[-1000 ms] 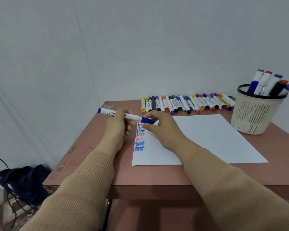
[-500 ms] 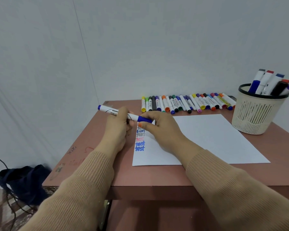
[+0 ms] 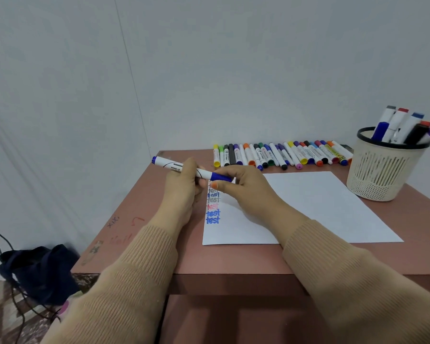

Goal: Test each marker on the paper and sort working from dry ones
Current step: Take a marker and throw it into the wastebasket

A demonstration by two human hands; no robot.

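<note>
Curled fingers (image 3: 230, 171) of our right hand (image 3: 246, 192) pinch the blue cap of a marker (image 3: 169, 165), thumb underneath. Our left hand (image 3: 181, 187) wraps its fingers round the white barrel. The marker hangs level and slightly tilted above the far left corner of the paper, its blue tail end pointing left past the table edge. We cannot tell whether the cap is fully seated.

Under everything we have the reddish-brown table (image 3: 233, 259), pushed against a pale wall. On its left part we see faint scribbles; one reads something like "xix". A dark bag (image 3: 40, 274) slumps on the floor to the left of the table.

One sheet of white paper (image 3: 320, 207) lies flat in front of us, mostly blank.

At the far right stands one cream pot (image 3: 382, 175) with slotted sides and a black rim. We count six markers upright in it, showing ends of grey, red, blue, dark blue, orange-red on a black barrel, and purple.

Along the back edge lies a row of markers (image 3: 281, 155), side by side and touching, caps towards us, in many colours. We make out more than twenty, packed too tightly for an exact count; their labels are too small to read.

Print on the held barrel seems to read "2-3mm".

Down the paper's left edge runs a column of the word "test". Five are clear: dark blue, grey, pink-red, blue, blue. Others above are half hidden by our thumb.
</note>
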